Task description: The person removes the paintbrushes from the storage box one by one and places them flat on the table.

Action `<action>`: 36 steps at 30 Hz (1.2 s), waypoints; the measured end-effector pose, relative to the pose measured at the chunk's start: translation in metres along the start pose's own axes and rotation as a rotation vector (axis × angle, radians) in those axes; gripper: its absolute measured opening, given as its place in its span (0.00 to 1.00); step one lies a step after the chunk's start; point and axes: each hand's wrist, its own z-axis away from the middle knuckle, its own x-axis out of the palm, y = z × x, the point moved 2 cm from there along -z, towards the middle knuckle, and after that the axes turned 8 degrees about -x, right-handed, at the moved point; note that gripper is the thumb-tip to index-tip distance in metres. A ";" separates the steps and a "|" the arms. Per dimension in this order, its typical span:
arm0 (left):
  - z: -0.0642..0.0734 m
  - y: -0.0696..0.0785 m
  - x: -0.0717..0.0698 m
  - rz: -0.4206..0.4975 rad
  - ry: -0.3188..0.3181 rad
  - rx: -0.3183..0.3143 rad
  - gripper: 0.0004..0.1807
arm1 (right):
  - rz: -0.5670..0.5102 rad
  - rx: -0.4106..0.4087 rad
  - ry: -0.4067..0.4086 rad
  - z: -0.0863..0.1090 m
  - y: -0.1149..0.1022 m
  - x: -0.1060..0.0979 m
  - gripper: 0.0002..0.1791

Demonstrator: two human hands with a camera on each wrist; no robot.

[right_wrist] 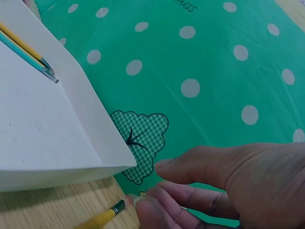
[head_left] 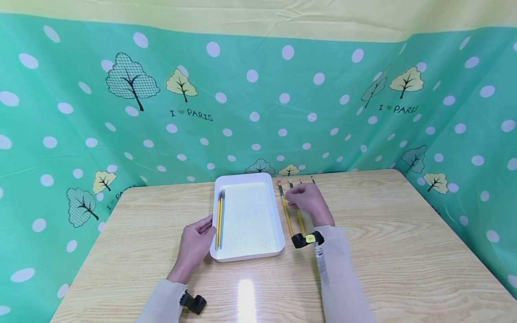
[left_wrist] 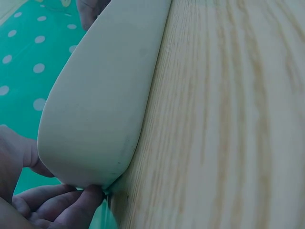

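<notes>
A white rectangular tray (head_left: 252, 257) lies on the table. My left hand (head_left: 196, 242) grips its left wall, the thumb at the rim and the fingers outside; the left wrist view shows the fingertips (left_wrist: 90, 200) low against the tray's wall (left_wrist: 95, 105). Slim paintbrushes (head_left: 220, 220) with yellow and blue handles lie along the tray's left side. Just right of the tray, my right hand (head_left: 308, 202) hovers over several yellow-handled paintbrushes (head_left: 285, 211), partly hiding them. Its thumb and fingers are apart with nothing seen between them; one brush tip (right_wrist: 119, 206) shows beside the fingertips.
The wood-grain table (head_left: 387, 233) extends to both sides of the tray. A green dotted curtain (head_left: 258, 103) with printed trees hangs behind the table and along its sides, close to the tray's far end.
</notes>
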 end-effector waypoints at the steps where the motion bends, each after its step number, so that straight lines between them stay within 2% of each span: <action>1: 0.000 0.000 0.000 0.001 -0.001 0.000 0.26 | -0.005 -0.013 -0.002 0.000 -0.001 0.002 0.10; 17: 0.001 -0.001 0.000 -0.005 -0.005 0.013 0.26 | -0.005 -0.118 -0.021 0.006 -0.015 0.035 0.08; 36: 0.001 0.000 0.000 -0.011 -0.004 0.017 0.27 | 0.069 -0.125 -0.103 0.009 -0.018 0.070 0.08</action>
